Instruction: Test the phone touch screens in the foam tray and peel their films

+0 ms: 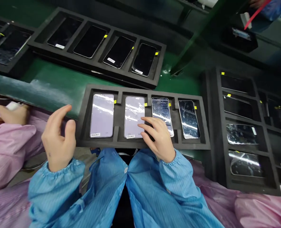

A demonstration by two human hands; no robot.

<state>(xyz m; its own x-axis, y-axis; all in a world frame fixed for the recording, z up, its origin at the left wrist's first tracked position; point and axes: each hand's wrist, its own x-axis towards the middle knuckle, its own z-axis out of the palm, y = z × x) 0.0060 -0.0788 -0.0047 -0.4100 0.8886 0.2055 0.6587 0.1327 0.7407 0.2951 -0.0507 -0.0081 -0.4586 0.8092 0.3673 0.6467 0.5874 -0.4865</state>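
In front of me lies a black foam tray (145,144) with several phones in its compartments. The leftmost phone (101,117) and the second phone (133,110) show bright pale screens. Lines of text cover the third phone (160,109), and the rightmost phone (189,118) has a dark screen. My right hand (158,136) reaches over the second and third phones, fingers spread; I cannot tell whether its fingertips touch the second screen. Just left of the tray, my left hand (59,139) is raised with fingers and thumb apart, holding nothing.
Another foam tray (93,68) of dark phones lies beyond on the green table (59,85). At right, a stacked foam tray (247,148) holds several phones; part of one more tray (19,68) is at far left. Pink-sleeved people sit on both sides, a co-worker's hand (14,114) at left.
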